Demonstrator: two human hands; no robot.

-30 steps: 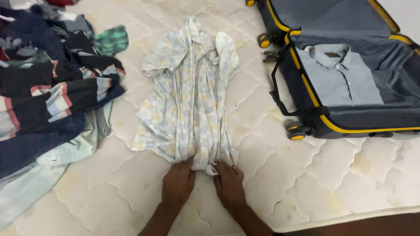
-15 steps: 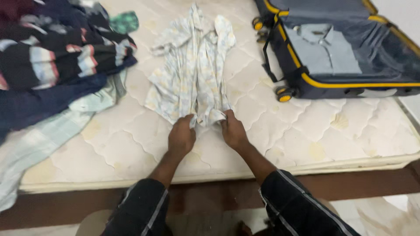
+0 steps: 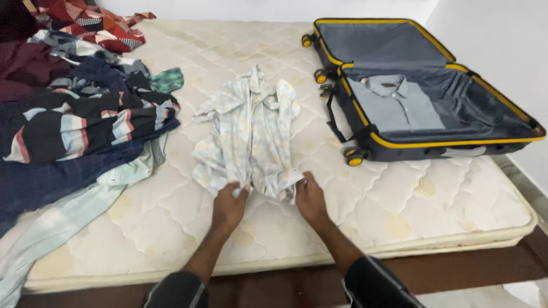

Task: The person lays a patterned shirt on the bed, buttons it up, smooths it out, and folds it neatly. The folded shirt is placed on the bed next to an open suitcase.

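Two hands are gripping the bottom hem of a pale, floral-printed, short-sleeved cotton shirt [image 3: 248,134], which is lying lengthwise at the middle of the frame on a cream quilted mattress [image 3: 434,199]. The left hand [image 3: 229,204] is pinching the hem at the lower left corner of the shirt, and the right hand [image 3: 310,198] is clamping the lower right corner; the two hands are sitting a little apart, with a bunch of loose cloth sagging between them. The fingers are curling under the fabric, so exactly how much cloth each one is holding is probably not readable from this angle.

This shirt is looking light, thin and very soft: it is wrinkling along its whole length and is keeping no shape of its own. It is likely sliding easily over the mattress and is not fragile. Good places to hold it are the hem corners, as now, or the shoulder seams beside the collar near the upper middle of the frame, since a grip at one spot alone would let the rest droop and twist.

At the left of the frame a heap of dark striped and checked clothes [image 3: 74,125] is spreading over the mattress. At the upper right a navy hard-shell suitcase with yellow trim [image 3: 485,117] is lying open, with a folded grey-blue collared shirt [image 3: 399,105] inside it.
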